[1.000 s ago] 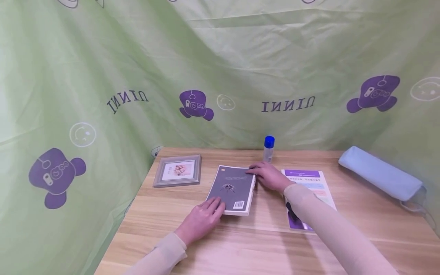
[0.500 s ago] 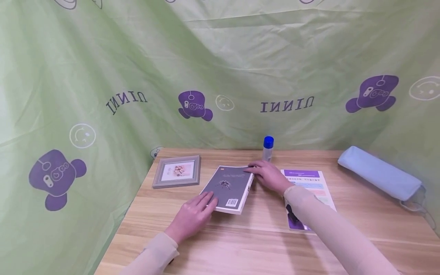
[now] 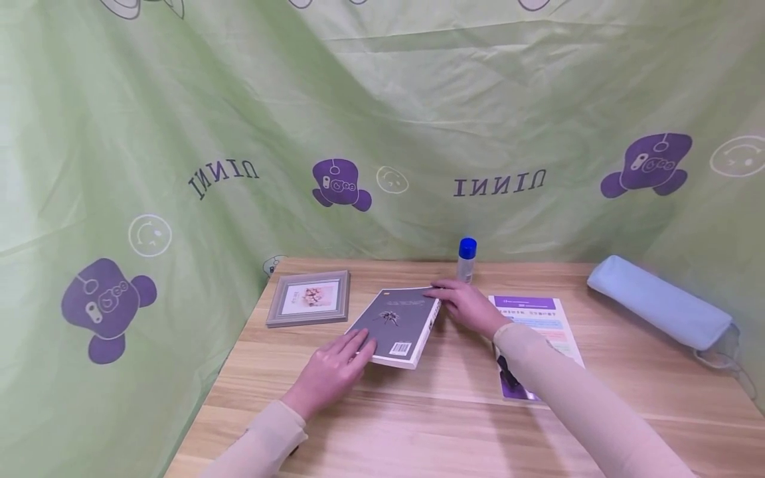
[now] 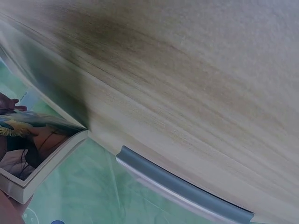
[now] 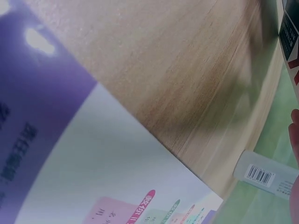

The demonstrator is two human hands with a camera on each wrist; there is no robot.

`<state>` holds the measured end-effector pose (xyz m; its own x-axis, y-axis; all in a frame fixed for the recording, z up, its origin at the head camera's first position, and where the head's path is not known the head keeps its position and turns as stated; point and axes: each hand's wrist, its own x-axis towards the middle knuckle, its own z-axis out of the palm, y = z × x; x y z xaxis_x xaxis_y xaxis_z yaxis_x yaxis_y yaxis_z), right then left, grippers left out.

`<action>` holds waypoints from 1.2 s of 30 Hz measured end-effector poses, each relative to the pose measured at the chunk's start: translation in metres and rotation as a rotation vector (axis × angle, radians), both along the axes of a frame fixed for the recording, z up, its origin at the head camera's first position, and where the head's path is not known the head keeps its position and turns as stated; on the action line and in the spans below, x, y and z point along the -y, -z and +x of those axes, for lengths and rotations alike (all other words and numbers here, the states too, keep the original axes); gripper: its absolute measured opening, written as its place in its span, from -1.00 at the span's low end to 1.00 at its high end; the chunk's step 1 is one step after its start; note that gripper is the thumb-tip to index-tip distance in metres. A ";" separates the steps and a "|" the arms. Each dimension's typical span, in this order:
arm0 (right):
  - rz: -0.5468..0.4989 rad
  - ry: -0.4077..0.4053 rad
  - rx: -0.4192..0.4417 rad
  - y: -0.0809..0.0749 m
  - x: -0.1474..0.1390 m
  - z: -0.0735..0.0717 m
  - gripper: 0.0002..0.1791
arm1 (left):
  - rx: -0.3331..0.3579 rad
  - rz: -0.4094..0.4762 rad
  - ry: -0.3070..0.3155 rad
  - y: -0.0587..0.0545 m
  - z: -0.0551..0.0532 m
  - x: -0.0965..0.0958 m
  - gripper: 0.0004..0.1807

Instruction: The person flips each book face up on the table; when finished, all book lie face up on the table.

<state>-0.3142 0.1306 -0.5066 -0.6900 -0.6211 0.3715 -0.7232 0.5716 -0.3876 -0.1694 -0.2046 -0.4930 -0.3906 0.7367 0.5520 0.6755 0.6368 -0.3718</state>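
Note:
A grey-covered book [image 3: 397,322] with a flower-like picture and a barcode lies tilted, its near end raised off the table. My left hand [image 3: 331,372] grips its near left corner, fingers on the cover. The left wrist view shows the colourful underside of the book [image 4: 44,149] above the wood. At the far right corner, my right hand [image 3: 469,309] holds the book with fingers over its edge; the thumb is hidden in the head view. Only part of the right hand [image 5: 295,140] enters the right wrist view.
A grey picture frame [image 3: 311,297] lies at the left. Behind the right hand stands a blue-capped bottle [image 3: 467,259]. A purple and white booklet [image 3: 540,318] lies under the right forearm, and a light blue pouch [image 3: 660,302] at the far right. Green cloth [image 3: 382,119] hangs behind the table.
The book's near end has risen off the table and swung left with my left hand. My right hand stays at the far corner, nearly in place.

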 end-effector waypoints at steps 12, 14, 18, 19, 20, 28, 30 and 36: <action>-0.028 0.032 -0.018 -0.008 0.002 0.005 -0.50 | 0.007 0.024 -0.004 -0.002 0.002 0.001 -0.55; -0.043 0.031 -0.027 -0.009 0.002 0.006 -0.51 | 0.014 0.030 -0.002 -0.004 0.001 0.003 -0.57; -0.054 0.020 -0.055 -0.013 0.002 0.009 -0.54 | 0.022 0.034 -0.006 -0.008 0.000 0.007 -0.58; -0.055 0.018 -0.060 -0.014 0.002 0.010 -0.55 | 0.025 0.036 -0.007 -0.009 0.000 0.008 -0.59; -0.055 0.017 -0.064 -0.015 0.002 0.010 -0.56 | 0.026 0.037 -0.008 -0.010 0.000 0.009 -0.60; -0.108 0.014 -0.072 -0.021 0.003 0.011 -0.60 | 0.008 0.084 0.015 -0.019 -0.001 0.012 -0.59; -0.122 0.010 -0.085 -0.021 0.002 0.011 -0.61 | 0.001 0.091 0.020 -0.019 -0.002 0.014 -0.60; -0.155 -0.008 -0.128 -0.020 0.002 0.010 -0.61 | -0.016 0.116 0.022 -0.021 -0.005 0.016 -0.63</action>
